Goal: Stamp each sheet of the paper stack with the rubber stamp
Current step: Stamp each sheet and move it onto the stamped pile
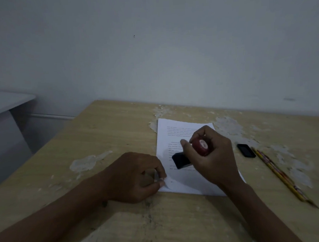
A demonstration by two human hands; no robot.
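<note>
While two pencils [279,173] and one small black case [246,150] lie off to the right on the worn table [107,134], the right hand [210,155] grips one red-handled rubber stamp [192,154], tilted, black base down-left on the paper stack [176,131]. The left hand [135,175] pinches the stack's near-left corner.
</note>
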